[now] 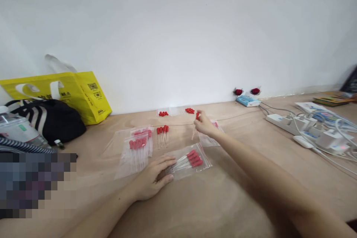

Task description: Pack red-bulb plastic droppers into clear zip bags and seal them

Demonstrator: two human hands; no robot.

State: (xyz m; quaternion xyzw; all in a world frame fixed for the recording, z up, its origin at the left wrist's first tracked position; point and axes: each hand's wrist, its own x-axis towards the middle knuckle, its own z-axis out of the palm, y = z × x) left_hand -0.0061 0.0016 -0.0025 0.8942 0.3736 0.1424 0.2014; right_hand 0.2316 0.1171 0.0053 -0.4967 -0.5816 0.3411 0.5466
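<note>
My left hand [152, 180] rests on the wooden table [228, 200], fingers gripping the mouth end of a clear zip bag [189, 161] that holds several red-bulbed droppers. My right hand [205, 124] is raised farther back, pinching one red-bulbed dropper [196, 122] upright above another clear bag [209, 139]. A few loose droppers [162, 134] lie in a row left of it. Filled bags [138, 148] are stacked to the left. Small red bulbs [190, 110] lie near the wall.
A yellow carrier bag [80, 95] and a black striped bag [50, 117] stand at the back left. A power strip with plugs and white cables [315, 132] fills the right side. A blue packet [247, 100] sits by the wall.
</note>
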